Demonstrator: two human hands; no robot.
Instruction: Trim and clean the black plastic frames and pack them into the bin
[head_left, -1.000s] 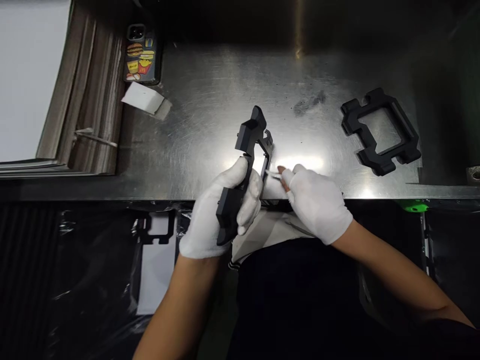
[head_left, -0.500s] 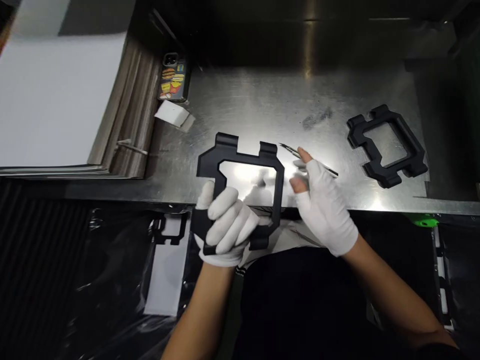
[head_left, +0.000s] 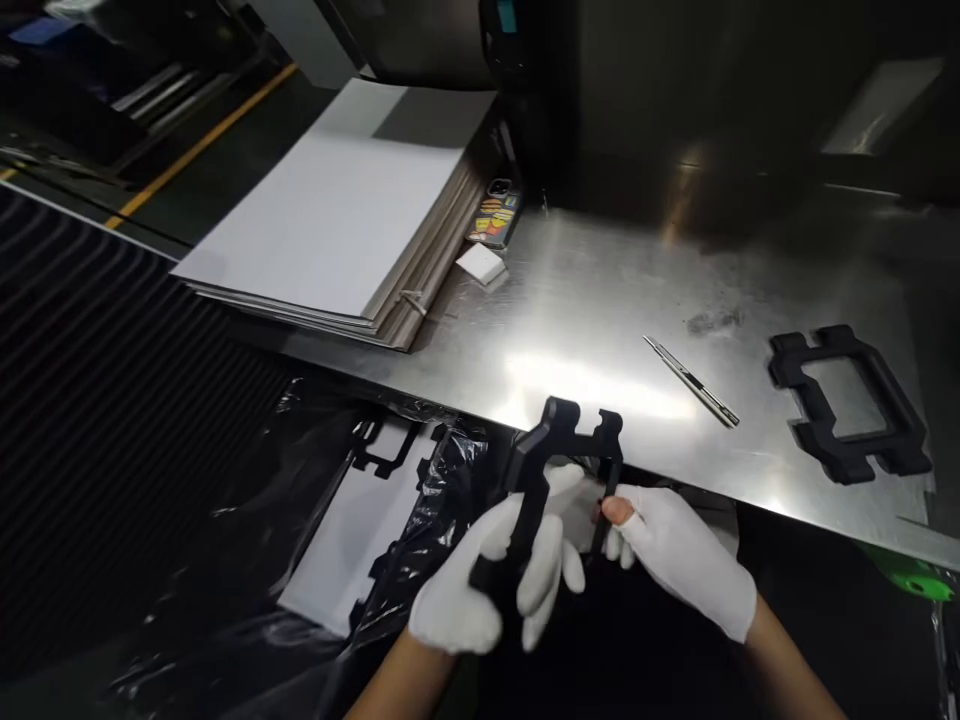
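Note:
A black frame-shaped part [head_left: 534, 490] with a wide opening and raised tabs is held up in front of the bench edge, tilted. My left hand [head_left: 465, 580], in a white glove, grips its left side with fingers wrapped over the bar. At the part's right bar, my right hand [head_left: 679, 550] pinches it between bare thumb tip and fingers; its glove leaves some fingertips uncovered. A slim craft knife [head_left: 691, 380] lies on the metal bench beyond my right hand. Farther right rests a second black frame part [head_left: 896, 405] of similar shape.
The metal bench [head_left: 592, 300] carries a tied stack of white sheets [head_left: 322, 220], a phone in a patterned case [head_left: 493, 218] and a small white block [head_left: 481, 263]. Below left, a black plastic bag [head_left: 247, 540] surrounds white sheets [head_left: 345, 540] and more black parts. Something green [head_left: 911, 575] sits lower right.
My view has swung left. My left hand has lowered and tilted the black frame part, and my right hand has come from beside the knife to take hold of its right bar.

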